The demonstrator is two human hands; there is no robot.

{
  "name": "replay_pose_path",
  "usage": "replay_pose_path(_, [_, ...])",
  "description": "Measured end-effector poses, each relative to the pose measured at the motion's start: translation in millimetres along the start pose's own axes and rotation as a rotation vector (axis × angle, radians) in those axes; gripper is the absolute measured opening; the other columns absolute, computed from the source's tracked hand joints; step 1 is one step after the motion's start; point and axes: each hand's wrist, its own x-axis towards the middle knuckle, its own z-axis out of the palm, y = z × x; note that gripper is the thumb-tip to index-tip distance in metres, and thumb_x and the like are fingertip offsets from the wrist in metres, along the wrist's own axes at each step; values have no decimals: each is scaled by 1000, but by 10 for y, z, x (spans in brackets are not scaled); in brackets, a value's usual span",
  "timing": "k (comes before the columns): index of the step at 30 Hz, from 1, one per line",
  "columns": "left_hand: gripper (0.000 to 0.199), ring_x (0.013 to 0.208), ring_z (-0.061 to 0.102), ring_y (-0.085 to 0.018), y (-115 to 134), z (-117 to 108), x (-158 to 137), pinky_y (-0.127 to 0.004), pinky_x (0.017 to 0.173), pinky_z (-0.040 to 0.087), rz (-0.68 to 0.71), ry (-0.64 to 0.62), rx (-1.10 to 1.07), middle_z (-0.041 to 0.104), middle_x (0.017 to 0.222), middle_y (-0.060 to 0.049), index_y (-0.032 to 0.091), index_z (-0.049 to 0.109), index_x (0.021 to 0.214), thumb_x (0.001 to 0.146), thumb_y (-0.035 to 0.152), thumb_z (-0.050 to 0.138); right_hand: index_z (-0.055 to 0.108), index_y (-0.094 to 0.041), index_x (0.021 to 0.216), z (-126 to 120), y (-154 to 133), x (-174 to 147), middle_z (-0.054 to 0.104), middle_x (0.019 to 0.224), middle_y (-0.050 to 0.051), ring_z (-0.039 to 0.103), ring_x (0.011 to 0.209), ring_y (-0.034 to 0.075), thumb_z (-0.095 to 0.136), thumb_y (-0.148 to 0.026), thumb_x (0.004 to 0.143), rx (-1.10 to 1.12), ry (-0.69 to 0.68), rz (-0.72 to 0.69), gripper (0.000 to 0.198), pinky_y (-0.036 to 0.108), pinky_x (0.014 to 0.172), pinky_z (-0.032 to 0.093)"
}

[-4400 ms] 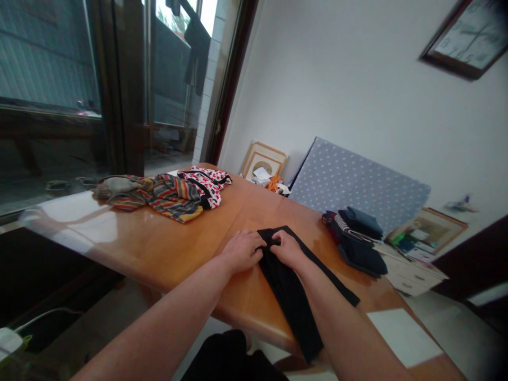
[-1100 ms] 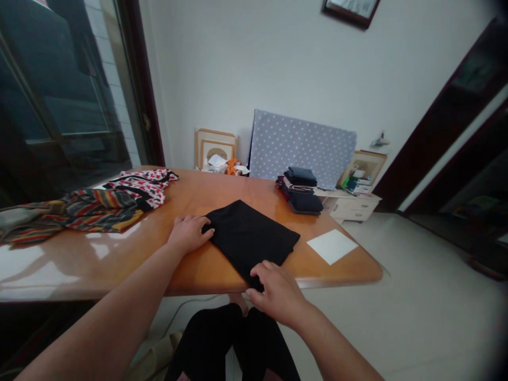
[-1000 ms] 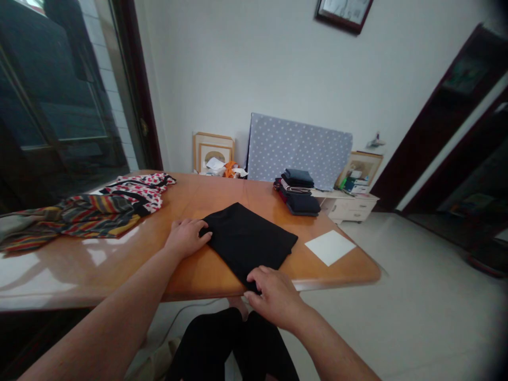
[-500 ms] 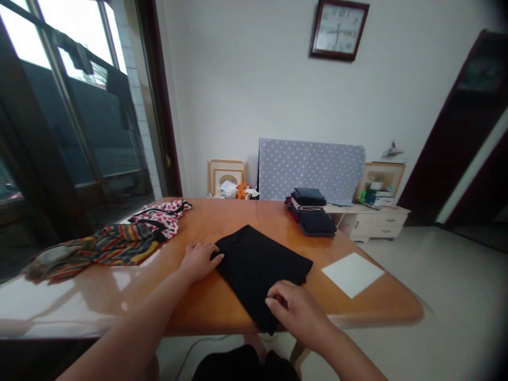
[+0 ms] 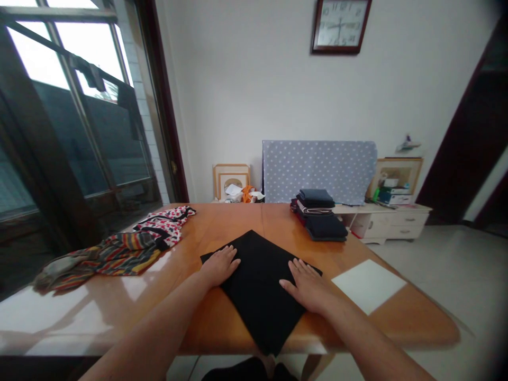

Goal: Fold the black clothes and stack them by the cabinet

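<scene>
A folded black garment lies flat on the wooden table, turned like a diamond, one corner reaching over the near edge. My left hand rests palm down on its left part, fingers stretched out. On its right part lies my right hand, also flat with the fingers extended and the thumb apart. Neither hand grips the cloth. What kind of garment it is cannot be made out.
A stack of folded dark clothes stands at the back right. Nearer on the right is a white sheet. Striped clothing and a red-and-white patterned garment lie on the left. Behind the table stands a low white cabinet.
My right hand has moved from the near edge up onto the cloth's right side and flattened. My left hand has slid right onto the cloth. The garment looks spread wider on the left.
</scene>
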Motion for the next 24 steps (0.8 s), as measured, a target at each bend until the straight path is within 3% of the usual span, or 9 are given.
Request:
replay_pose_path(6, [68,142,39,-27,-5,-160,73,-40,117,29,4,-69,-12,47,150,-12,18,50,142,96,63,30,29,-8,154,114,157,-26,25,160,16,18,150,29,31,-70,91,-10,6,12,88,44,121,10])
replay_pose_path(11, [60,136,47,-25,65,-230,316,-37,114,33,40,28,-9,55,143,-11,20,54,137,98,57,28,33,-7,153,3,109,35,27,159,17,20,149,31,32,-68,91,19,64,14,87,46,121,10])
replay_pose_path(15, [60,141,40,-23,203,-188,627,-36,117,28,102,39,-3,50,149,-10,17,51,141,99,53,27,32,-6,153,-54,98,114,26,159,17,19,149,32,30,-66,93,43,138,12,85,48,121,9])
replay_pose_path(19, [61,146,31,-23,358,-81,966,-37,119,23,132,-2,0,41,154,-11,16,46,145,99,51,27,35,-6,151,29,163,157,28,158,17,19,149,32,31,-67,92,47,110,37,86,47,121,9])
replay_pose_path(24, [73,149,23,-26,375,65,1272,-42,119,19,105,-65,14,31,159,-13,15,38,150,96,63,23,35,-7,152,133,231,148,25,160,15,18,150,30,30,-69,91,51,98,48,87,45,122,8])
